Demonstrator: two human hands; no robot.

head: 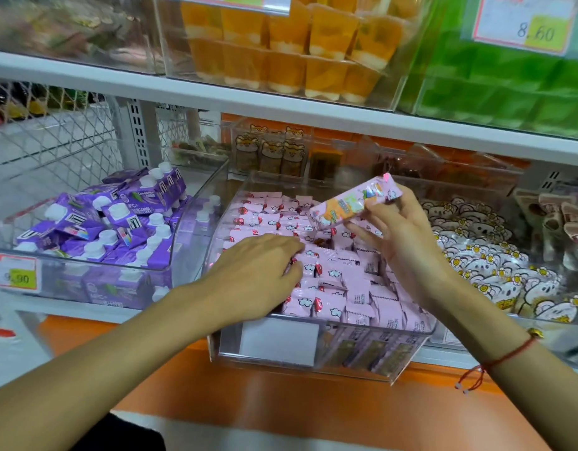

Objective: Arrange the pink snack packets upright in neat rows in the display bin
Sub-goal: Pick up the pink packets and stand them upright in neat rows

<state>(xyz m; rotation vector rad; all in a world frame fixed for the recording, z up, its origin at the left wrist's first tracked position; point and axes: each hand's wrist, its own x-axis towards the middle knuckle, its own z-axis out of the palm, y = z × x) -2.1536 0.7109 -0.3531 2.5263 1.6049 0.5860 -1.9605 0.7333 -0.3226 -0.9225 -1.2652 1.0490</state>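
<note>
The left hand [261,271] lies flat, fingers straight, pressing the pink snack packets [333,281] in the clear display bin [313,362]. At two o'clock, the right hand [401,236] pinches one lifted packet [352,203] — wedging it into the small gap could topple neighbouring rows.

Display bin [362,369] open-topped; shelf [281,105] overhangs rear; pink packets [356,288] fill it.

The left hand [258,271] hides its fingertips and some packets [330,275]; the top shelf's tags [522,22] are cut off.
</note>
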